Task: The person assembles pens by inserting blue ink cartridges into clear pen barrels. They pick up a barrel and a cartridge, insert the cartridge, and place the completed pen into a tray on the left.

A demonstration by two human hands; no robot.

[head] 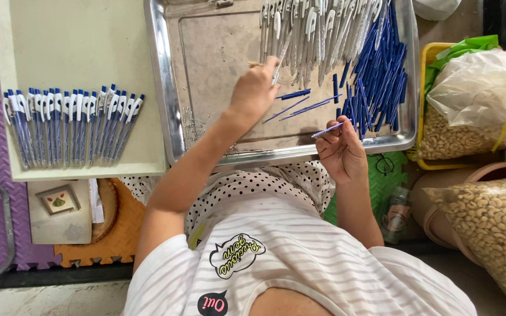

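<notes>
Right hand (341, 153), thin blue refill (328, 129)

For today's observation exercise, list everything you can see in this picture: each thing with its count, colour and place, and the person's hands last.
metal tray: one, silver, top centre
pen barrels: a heap, white and clear, top of the tray
refills: a heap, blue, right side of the tray
loose refills: a few, blue, middle of the tray
springs: small cluster, silver, lower left of the tray
finished pens: a row, blue and white, on the cream board at left
nut bags: two, clear, far right
left hand: reaching at the pen barrels
right hand: holding one blue refill
</notes>
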